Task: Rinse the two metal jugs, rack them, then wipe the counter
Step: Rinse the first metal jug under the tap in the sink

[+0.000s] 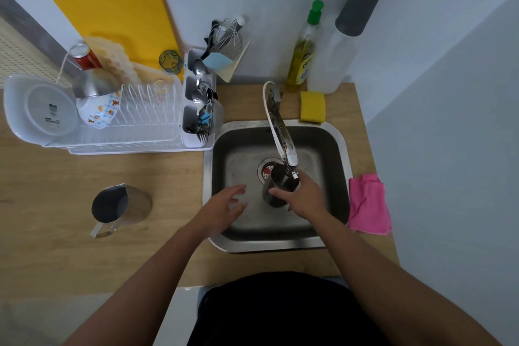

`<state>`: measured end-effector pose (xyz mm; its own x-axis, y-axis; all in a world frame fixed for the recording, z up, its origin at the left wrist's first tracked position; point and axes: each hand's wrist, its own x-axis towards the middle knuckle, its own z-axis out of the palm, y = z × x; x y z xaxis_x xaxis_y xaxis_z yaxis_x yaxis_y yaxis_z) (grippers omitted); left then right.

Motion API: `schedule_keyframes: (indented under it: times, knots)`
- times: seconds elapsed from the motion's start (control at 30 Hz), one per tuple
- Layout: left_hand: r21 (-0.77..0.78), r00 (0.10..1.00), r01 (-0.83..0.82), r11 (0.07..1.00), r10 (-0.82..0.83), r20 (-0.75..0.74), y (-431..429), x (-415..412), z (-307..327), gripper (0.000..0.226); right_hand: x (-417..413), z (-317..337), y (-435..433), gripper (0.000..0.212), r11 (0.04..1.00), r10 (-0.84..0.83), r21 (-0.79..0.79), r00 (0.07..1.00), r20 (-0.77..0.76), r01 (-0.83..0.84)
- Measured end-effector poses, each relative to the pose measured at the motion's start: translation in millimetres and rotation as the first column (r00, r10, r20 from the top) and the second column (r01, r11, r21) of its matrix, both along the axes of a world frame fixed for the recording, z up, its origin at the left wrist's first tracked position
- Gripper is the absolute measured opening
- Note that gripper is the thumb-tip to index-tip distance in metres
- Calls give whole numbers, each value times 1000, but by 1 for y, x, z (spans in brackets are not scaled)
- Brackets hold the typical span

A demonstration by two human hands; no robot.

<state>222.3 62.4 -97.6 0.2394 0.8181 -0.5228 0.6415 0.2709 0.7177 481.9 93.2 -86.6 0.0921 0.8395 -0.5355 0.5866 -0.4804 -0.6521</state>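
My right hand (304, 197) grips a small metal jug (276, 187) over the steel sink (337, 177), right under the spout of the tap (282, 132). My left hand (226, 209) hovers open over the sink's left side, fingers spread, a short way from the jug. A larger metal jug (119, 206) stands upright on the wooden counter (56, 191) left of the sink, its handle towards me. The white dish rack (134, 121) sits at the back left. A pink cloth (368, 203) lies folded on the counter right of the sink.
The rack holds a plastic lid, a patterned bowl, a steel bowl and a cutlery caddy (200, 109). A yellow cutting board (112, 8) leans on the wall. Behind the sink are a yellow sponge (312, 107), a soap bottle (304, 50) and a tall white container (339, 48).
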Motion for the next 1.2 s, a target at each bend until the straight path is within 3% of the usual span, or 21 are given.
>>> schedule_keyframes:
  times: [0.1, 0.17, 0.23, 0.33, 0.43, 0.53, 0.6, 0.67, 0.77, 0.83, 1.03, 1.2]
  knots:
    - [-12, 1000, 13, 1000, -13, -8, -2, 1, 2, 61, -1, -1, 0, 72, 985, 144, -100, 989, 39, -140]
    - [-3, 999, 27, 1000, -27, -19, -2, 2, 2, 60, 0, 0, -2, 69, 993, 90, -75, 996, -12, -91]
    - [1, 999, 31, 1000, -31, -24, -3, 3, 3, 60, 0, -3, -3, 77, 999, 34, 1, 999, 29, -34]
    - [-5, 999, 42, 999, -42, -24, -5, 5, 4, 60, -4, -5, -3, 76, 987, 146, -74, 988, 55, -142]
    - [2, 998, 48, 999, -48, -27, -2, 4, 7, 59, -5, -9, -2, 75, 1000, 15, -20, 1000, -15, -16]
    - [1, 999, 48, 999, -48, -26, -2, 4, 8, 58, -2, -6, 1, 67, 992, 94, -86, 996, 1, -94]
    - [3, 999, 49, 999, -49, -24, -1, 2, 7, 58, 1, -4, 1, 58, 993, 62, -93, 994, -89, -70]
    - [4, 999, 42, 999, -42, -26, -2, 0, 7, 57, -1, -5, -2, 65, 997, -62, -46, 993, -99, 57]
    - [-5, 999, 32, 999, -32, -16, -3, 1, 7, 56, 0, -11, -2, 72, 992, -5, -125, 999, -36, 0]
    - [-24, 1000, 8, 1000, -8, 3, -4, 3, 7, 56, 5, -8, 0, 63, 961, 36, -267, 988, -150, -75]
    - [-142, 997, -54, 988, 61, 49, -6, 8, 12, 58, -6, 6, 0, 39, 818, -142, -548, 860, -490, -177]
    - [-197, 993, -62, 978, 80, 88, -4, 10, 20, 54, -16, -1, 0, 20, 766, -290, -623, 780, -555, -158]
